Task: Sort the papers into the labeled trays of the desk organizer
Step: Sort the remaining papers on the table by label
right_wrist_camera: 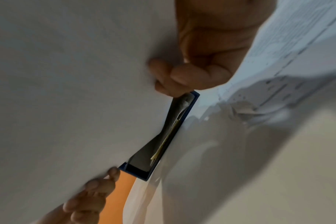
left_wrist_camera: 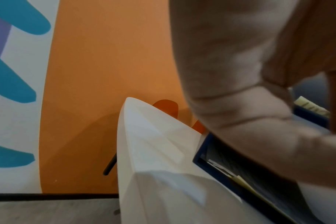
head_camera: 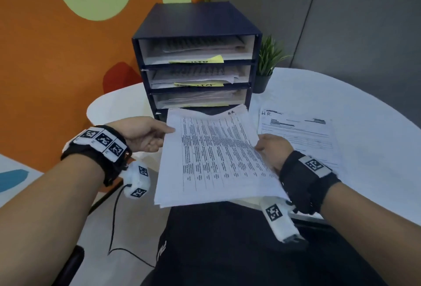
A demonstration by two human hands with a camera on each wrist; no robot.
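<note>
The left hand (head_camera: 145,134) pinches the left edge of a thin stack of white printed papers with a ruled table on the top sheet (head_camera: 216,158), thumb on top and fingers curled beneath. The stack is held in the air, tilted, above the person's lap and the near edge of the white rounded table (head_camera: 341,94), its far edge just in front of the lowest tray. Behind it on the table stands a dark blue box-shaped desk organizer (head_camera: 196,23) with 3 stacked trays in view, each holding loose sheets; yellow sticky-note labels (head_camera: 198,60) hang from the tray fronts, their writing too blurred to read. The right hand (head_camera: 273,149) grips the stack's right edge, thumb over the top sheet and fingers folded underneath, as the right wrist view confirms. To the right of the organizer stands a small green plant in a dark pot (head_camera: 265,67). Nearer, a white sheet marked "H.R." by hand (head_camera: 296,135) lies flat on the table, just beside the right hand.
</note>
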